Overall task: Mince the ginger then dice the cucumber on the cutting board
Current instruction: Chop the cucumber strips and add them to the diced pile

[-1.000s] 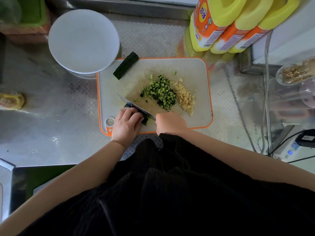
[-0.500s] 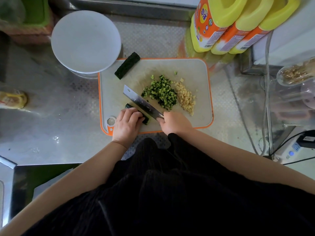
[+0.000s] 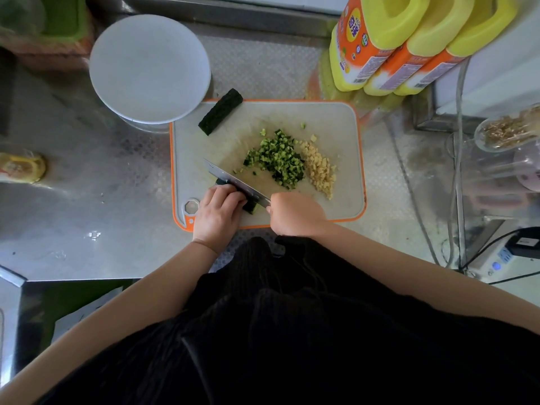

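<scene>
A white cutting board [image 3: 327, 121] with an orange rim lies on the steel counter. On it sit a pile of diced cucumber [image 3: 277, 160] and, just to its right, a pile of minced ginger [image 3: 320, 169]. A dark uncut cucumber piece [image 3: 220, 115] rests at the board's far left corner. My left hand [image 3: 217, 213] grips a short cucumber piece [image 3: 251, 206] with curled fingers at the board's near edge. My right hand [image 3: 295, 213] grips the handle of a knife [image 3: 230, 178], whose blade stands edge-down against the left fingers and across that piece.
A white round plate [image 3: 149, 68] stands on a container at the far left of the board. Three yellow-and-orange bottles [image 3: 391, 45] stand at the back right. Clear jars [image 3: 508, 133], cables and a power strip [image 3: 496, 258] crowd the right side. A yellow-labelled jar [image 3: 20, 168] lies at the far left.
The knife was raised with its flat side showing half a second ago; now it is down again, edge on the cucumber piece. My left hand stays on the piece.
</scene>
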A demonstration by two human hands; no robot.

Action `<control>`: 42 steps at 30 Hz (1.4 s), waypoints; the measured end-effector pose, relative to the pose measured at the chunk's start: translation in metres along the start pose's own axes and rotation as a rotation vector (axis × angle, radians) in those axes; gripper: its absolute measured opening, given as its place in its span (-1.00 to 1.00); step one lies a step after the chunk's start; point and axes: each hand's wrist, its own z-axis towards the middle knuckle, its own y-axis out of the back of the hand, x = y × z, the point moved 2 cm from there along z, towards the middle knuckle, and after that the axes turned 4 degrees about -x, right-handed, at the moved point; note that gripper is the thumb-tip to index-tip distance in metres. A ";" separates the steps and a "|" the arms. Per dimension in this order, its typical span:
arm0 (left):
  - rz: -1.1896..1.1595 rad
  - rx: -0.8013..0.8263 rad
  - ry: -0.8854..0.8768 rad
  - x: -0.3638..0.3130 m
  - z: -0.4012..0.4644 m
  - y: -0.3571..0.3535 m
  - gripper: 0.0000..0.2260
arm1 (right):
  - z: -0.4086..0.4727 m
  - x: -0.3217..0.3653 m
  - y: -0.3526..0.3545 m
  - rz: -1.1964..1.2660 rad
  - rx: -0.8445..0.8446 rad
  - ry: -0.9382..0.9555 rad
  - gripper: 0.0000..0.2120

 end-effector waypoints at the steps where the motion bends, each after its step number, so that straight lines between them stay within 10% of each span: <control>1: -0.004 0.000 0.000 0.000 0.000 0.000 -0.88 | 0.001 0.002 0.001 -0.005 0.000 -0.005 -0.89; 42: -0.017 -0.038 0.008 0.003 -0.001 -0.002 -0.85 | -0.001 0.011 0.006 -0.016 -0.016 0.021 -0.87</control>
